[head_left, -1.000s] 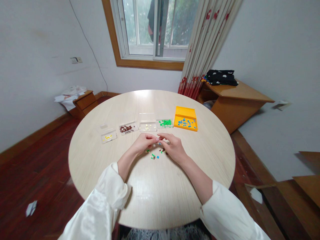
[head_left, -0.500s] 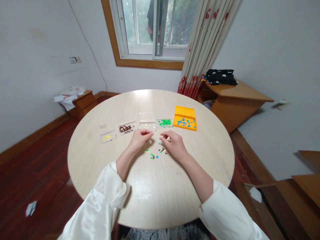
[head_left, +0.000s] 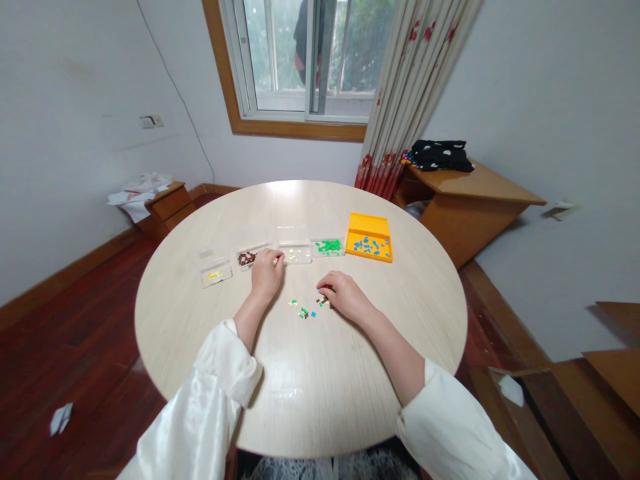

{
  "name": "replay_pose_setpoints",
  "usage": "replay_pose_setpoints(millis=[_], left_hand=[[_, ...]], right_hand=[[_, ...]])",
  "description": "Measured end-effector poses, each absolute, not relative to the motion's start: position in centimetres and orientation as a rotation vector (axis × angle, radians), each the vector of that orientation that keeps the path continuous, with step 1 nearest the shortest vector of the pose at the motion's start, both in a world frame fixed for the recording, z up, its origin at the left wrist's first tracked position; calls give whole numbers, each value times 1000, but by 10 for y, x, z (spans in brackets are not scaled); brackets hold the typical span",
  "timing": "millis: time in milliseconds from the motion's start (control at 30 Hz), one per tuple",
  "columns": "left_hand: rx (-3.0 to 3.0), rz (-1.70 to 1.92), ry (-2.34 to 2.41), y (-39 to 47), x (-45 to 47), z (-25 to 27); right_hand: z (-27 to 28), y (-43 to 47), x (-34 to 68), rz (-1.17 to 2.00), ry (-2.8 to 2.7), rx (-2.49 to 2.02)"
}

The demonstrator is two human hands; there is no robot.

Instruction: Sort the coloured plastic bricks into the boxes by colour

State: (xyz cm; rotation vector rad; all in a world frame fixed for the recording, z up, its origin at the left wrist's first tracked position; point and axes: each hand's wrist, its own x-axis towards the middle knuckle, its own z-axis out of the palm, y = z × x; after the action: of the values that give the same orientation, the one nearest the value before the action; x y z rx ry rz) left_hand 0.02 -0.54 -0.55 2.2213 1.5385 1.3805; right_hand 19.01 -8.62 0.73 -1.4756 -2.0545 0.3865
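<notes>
My left hand (head_left: pixel 267 272) is closed in a pinch at the front left corner of a clear box with pale pieces (head_left: pixel 299 255); what its fingers hold, if anything, is too small to name. Its back partly covers the box of dark brown pieces (head_left: pixel 247 258). My right hand (head_left: pixel 345 293) is lowered to the table with thumb and forefinger closed at a small blue piece (head_left: pixel 319 289). Under its fingers lies a little group of brown and green pieces (head_left: pixel 323 302). Between the hands is another loose group of green pieces (head_left: pixel 304 311), with a blue square (head_left: pixel 313 314) beside it.
A clear box with yellow pieces (head_left: pixel 216 274) stands at the left end of the row. Further right come a clear box of green pieces (head_left: pixel 329 247) and an open orange box (head_left: pixel 370 257) with blue pieces. The round table (head_left: pixel 310 393) fills the middle.
My left hand has moved left and back from the table's middle to the pale pieces' box. My right hand has dropped slightly, its fingertips closing at the small blue piece.
</notes>
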Motion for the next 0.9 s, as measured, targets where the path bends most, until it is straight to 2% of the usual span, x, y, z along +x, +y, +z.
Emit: replay_pose_setpoints(millis=[233,633,900], left_hand=[[2237,1369,1559,0,-1,-9],[2213,1366,1523,3,0,-12],[2173,1418,1499,1,0,-10]], right_hand=[[16,-90,185,358,-2028,-1537],[14,-92,186,586,-1772,-1442],[8,-85,189,347,-1846,-1313]])
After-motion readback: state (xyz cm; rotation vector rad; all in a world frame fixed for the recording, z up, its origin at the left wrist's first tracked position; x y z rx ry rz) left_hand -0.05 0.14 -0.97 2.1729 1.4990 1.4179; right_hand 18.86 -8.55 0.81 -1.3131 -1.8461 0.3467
